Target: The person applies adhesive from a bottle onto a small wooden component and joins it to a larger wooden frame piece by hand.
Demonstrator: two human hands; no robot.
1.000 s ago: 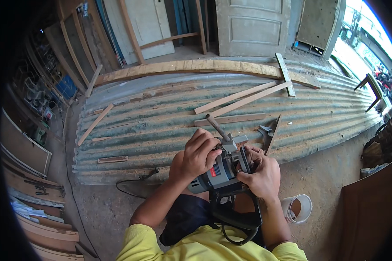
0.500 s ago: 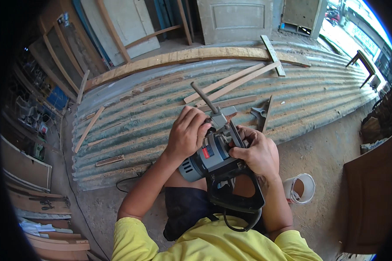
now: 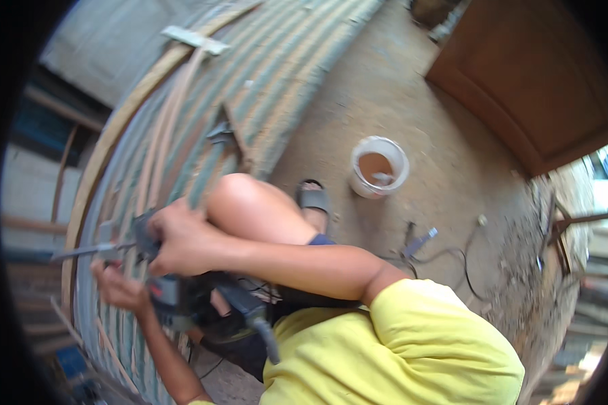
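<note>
Corrugated sheeting (image 3: pixel 300 64) is carrying wooden strips (image 3: pixel 188 77). Above the lap (image 3: pixel 240 358), the right hand (image 3: pixel 182 239) is clamping a grey power tool (image 3: pixel 172 295); blur is hiding whether the left hand (image 3: pixel 123 288) is touching its rod (image 3: pixel 91 252). Handling is looking unfinished, the tool not being set down; a knee (image 3: pixel 240 199) is crowding the right hand, a white bucket (image 3: pixel 361 184) standing beyond.

We can read no lettering here: the red label (image 3: pixel 157 289) on the grey power tool (image 3: pixel 174 310) is blurred beyond legibility
</note>
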